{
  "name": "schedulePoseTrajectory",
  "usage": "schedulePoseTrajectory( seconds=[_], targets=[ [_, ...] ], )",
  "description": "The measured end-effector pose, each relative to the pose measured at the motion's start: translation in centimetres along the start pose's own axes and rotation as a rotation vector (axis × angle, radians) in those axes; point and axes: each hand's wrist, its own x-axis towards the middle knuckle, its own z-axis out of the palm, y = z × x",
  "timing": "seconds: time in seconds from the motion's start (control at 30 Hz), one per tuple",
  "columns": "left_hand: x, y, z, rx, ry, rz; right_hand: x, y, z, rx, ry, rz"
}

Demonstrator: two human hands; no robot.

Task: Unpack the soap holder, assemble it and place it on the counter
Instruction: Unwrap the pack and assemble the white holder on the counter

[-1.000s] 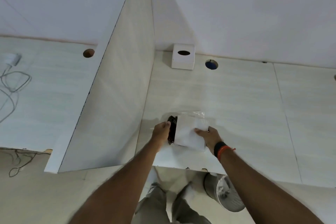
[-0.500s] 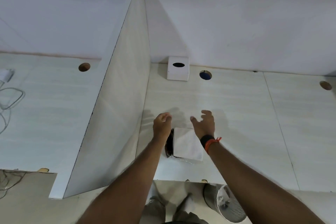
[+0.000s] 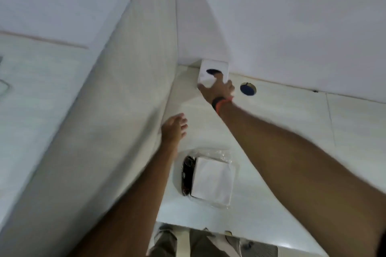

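A clear plastic packet [image 3: 211, 181] lies flat on the white counter [image 3: 296, 108] near its front edge, with a white sheet on top and a dark part showing at its left side. No hand touches it. My right hand [image 3: 219, 89], with a black and orange wristband, is stretched to the back wall and wraps the front of a small white box [image 3: 212, 64] that has a dark oval opening on top. My left hand [image 3: 173, 129] hovers open above the counter, between the packet and the box, close to the divider.
A tall white divider panel [image 3: 125, 110] stands upright just left of both hands. A round hole [image 3: 248, 89] pierces the counter right of the box. Another counter section [image 3: 31, 94] lies beyond the divider. Below the front edge are my legs and a grey bucket [image 3: 259, 248].
Both hands let go of the packet, which now rests on the counter. My right hand has reached forward to the white box at the wall, and my left hand has moved forward, open.
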Motion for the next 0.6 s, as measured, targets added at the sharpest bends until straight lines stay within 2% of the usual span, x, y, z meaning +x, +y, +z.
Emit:
schedulePoseTrajectory(
  seconds=[0.1,0.17,0.23,0.3,0.4,0.6],
  targets=[
    [1.4,-0.7,-0.2,-0.055,-0.010,-0.077,3.4,0.5,2.5,-0.153,-0.061,0.057],
    [2.0,-1.9,-1.1,-0.095,0.003,-0.115,3.7,0.2,4.3,-0.109,-0.079,0.126],
    [2.8,-2.6,-0.9,-0.106,-0.012,-0.114,4.3,-0.6,5.5,-0.103,-0.024,0.151],
    [2.6,-4.0,0.0,-0.095,-0.020,-0.188,4.4,0.1,6.0,-0.152,-0.008,0.167],
    [2.2,-4.0,1.1,-0.070,-0.054,-0.170,5.4,1.2,6.9,-0.166,0.062,0.165],
    [3.0,-2.4,1.1,-0.003,-0.134,-0.167,4.4,3.1,5.3,-0.046,0.154,0.104]
  ],
)
